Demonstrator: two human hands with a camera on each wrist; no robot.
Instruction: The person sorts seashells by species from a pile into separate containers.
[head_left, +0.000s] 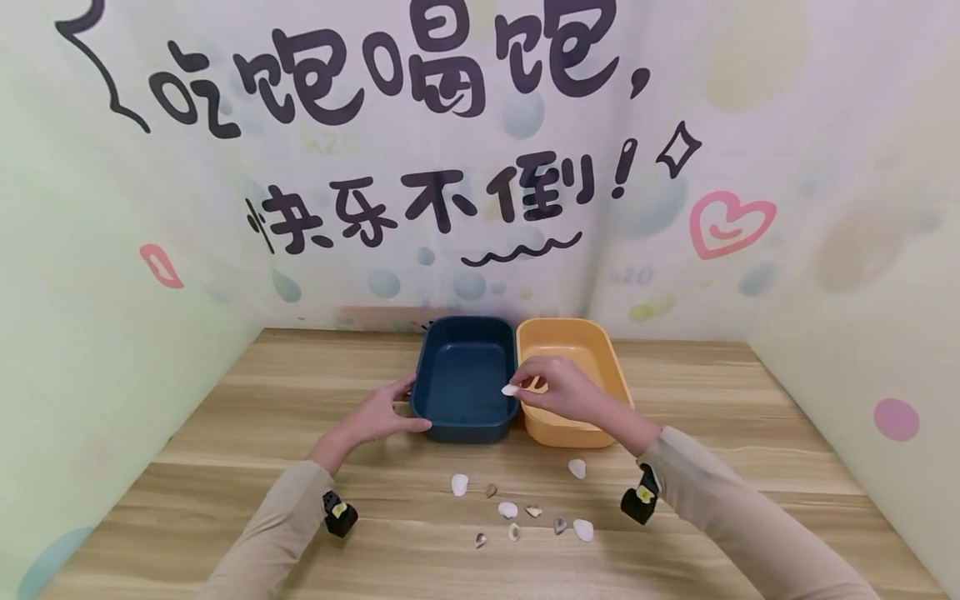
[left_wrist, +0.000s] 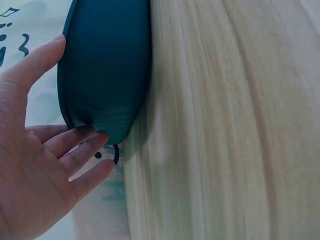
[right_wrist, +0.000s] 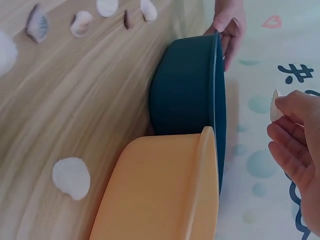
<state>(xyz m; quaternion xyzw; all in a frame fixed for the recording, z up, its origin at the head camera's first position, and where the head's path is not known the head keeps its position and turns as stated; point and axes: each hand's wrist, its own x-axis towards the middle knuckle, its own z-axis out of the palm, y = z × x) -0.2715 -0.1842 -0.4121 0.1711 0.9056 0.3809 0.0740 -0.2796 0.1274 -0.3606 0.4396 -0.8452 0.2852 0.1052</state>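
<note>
The right hand's grip (head_left: pixel 561 388) pinches a white seashell (head_left: pixel 510 389), its small size apparently demanding fingertips, above the right side of a navy plastic basin (head_left: pixel 467 432) just below frame center, as the left hand (head_left: pixel 377 414), fingers extended, seemingly steadies it.

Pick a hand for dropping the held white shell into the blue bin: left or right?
Right, I'd say. The right hand pinches the white shell, which in the head view appears at the edge of the blue bin. The left hand holds no shell and touches that bin instead.
</note>
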